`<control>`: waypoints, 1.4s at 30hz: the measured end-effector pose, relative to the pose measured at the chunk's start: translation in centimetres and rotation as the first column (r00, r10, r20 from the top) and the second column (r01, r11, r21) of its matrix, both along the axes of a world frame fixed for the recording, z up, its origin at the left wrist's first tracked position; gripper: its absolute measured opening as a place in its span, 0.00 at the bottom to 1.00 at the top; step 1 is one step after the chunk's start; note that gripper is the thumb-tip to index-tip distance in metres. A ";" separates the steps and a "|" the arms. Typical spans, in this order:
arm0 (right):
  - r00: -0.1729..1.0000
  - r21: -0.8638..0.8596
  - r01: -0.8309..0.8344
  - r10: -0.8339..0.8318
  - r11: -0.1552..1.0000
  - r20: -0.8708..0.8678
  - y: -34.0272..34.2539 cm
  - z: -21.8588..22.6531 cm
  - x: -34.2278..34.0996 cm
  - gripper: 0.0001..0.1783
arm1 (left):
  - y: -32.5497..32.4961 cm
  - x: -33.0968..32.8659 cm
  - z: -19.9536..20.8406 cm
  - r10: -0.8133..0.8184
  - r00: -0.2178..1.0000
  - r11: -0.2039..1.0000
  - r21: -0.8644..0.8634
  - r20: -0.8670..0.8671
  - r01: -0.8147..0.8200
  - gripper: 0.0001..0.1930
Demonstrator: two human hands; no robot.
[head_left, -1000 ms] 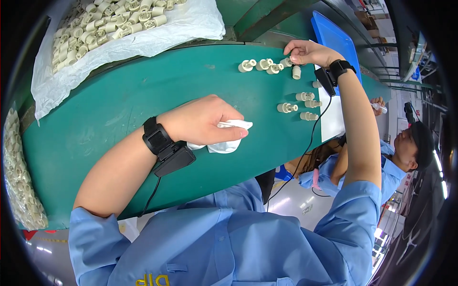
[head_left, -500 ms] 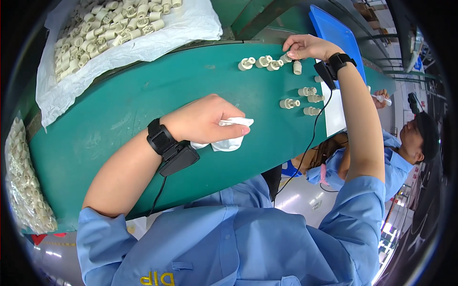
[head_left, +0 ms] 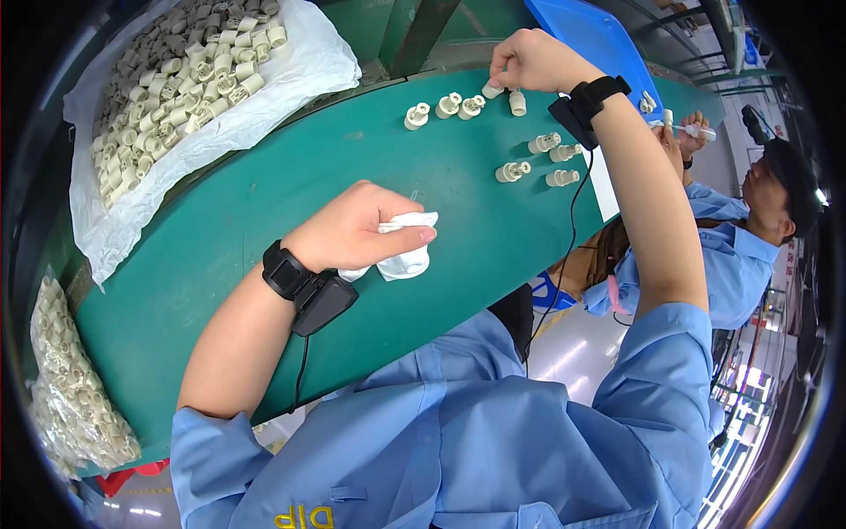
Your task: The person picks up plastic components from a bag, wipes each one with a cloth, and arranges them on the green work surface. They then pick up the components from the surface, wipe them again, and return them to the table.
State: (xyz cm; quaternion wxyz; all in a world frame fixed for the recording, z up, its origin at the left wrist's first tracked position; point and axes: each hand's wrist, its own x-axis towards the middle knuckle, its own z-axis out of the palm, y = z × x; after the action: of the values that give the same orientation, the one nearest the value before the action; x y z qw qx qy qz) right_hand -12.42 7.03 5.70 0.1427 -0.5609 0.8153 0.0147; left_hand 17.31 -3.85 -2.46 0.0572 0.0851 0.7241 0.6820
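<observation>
Here, the left hand is positioned near the centre of the frame, closed over a crumpled white cloth, with the thumb extended along its upper side. The cloth rests at the surface of the green desk. The right hand is located at the upper centre-right, fingers curled inward, thumb and forefinger close together at the upper end of a cream plastic socket; whether this socket is gripped or only touched cannot be determined. A second socket stands just beside it, below the palm. To the left are three loose sockets with prongs tilted upward; below the right wrist, four further sockets lie grouped on their sides. At upper left, a white plastic bag is spread open beneath a heap of like sockets; at lower left is a filled clear bag. A blue tray occupies the upper right, near a white sheet. At the right edge, a co-worker's hand holds a small translucent object.
</observation>
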 end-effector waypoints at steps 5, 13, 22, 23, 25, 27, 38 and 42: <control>0.997 -0.054 0.026 -0.022 0.998 0.069 -0.7 0.7 1.7 0.09 | 0.1 0.1 0.1 0.016 1.000 1.000 0.015 0.024 -0.016 0.12; 0.995 -0.016 -0.095 0.095 0.995 0.024 -2.0 0.1 2.4 0.13 | -0.1 0.1 -0.1 0.005 1.000 1.000 0.003 0.006 -0.005 0.12; 0.987 0.218 0.152 -0.136 0.964 -0.086 1.2 -0.3 -1.8 0.30 | -0.1 0.1 -0.6 0.028 1.000 1.000 -0.004 -0.007 -0.028 0.15; 0.985 0.213 0.170 -0.160 0.962 -0.062 1.6 -0.6 -1.8 0.30 | -0.1 0.1 -0.6 0.023 1.000 1.000 -0.005 -0.007 -0.023 0.15; 0.982 0.209 0.187 -0.184 0.960 -0.036 1.8 -1.0 -2.2 0.30 | -0.1 0.0 -0.6 0.011 1.000 1.000 -0.007 -0.008 -0.011 0.15; 0.979 0.263 0.204 -0.201 0.943 -0.040 1.6 -0.9 -2.5 0.30 | -0.2 0.0 -0.5 0.010 1.000 1.000 -0.013 -0.006 -0.010 0.14; 0.984 0.263 0.176 -0.167 0.949 -0.054 2.0 -1.4 -2.2 0.25 | -0.2 0.0 -0.3 0.014 1.000 0.999 -0.040 -0.012 -0.014 0.12; 0.984 0.225 0.178 -0.167 0.958 -0.067 2.4 -1.7 -2.5 0.23 | -0.3 0.0 -0.3 0.004 1.000 1.000 -0.028 0.007 -0.004 0.12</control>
State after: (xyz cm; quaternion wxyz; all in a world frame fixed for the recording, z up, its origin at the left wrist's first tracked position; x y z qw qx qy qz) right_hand -14.89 9.38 3.98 0.1882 -0.4669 0.8570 0.1100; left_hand 17.34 -4.13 -2.77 0.0595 0.0805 0.7336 0.6722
